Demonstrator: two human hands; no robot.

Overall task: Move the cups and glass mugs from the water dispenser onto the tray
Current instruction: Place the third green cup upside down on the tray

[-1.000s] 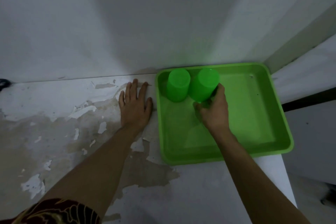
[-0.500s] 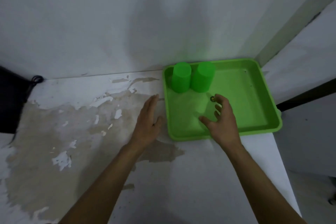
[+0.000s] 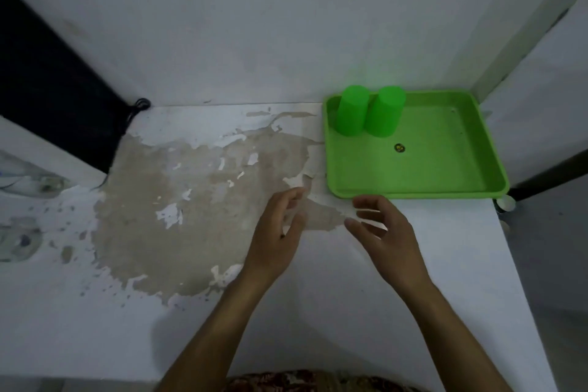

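A green tray [image 3: 445,192] lies at the back right of the white counter, against the wall. Two green plastic cups stand upside down in its far left corner: the left cup [image 3: 350,111] and the right cup [image 3: 383,113], side by side and touching. A small dark sticker [image 3: 399,148] marks the tray floor. My left hand [image 3: 276,232] hovers over the counter in front of the tray's left corner, fingers relaxed, holding nothing. My right hand [image 3: 381,232] hovers just before the tray's front rim, fingers loosely spread, also empty.
The counter [image 3: 159,312] has a large patch of peeled paint. At the far left edge are blurred glass objects [image 3: 28,183] and a dark object with a black cord [image 3: 136,106]. The counter's right edge drops off beside the tray.
My right hand let go of the right cup and drew back out of the tray. My left hand lifted off the counter and drew back too. The view has swung left.
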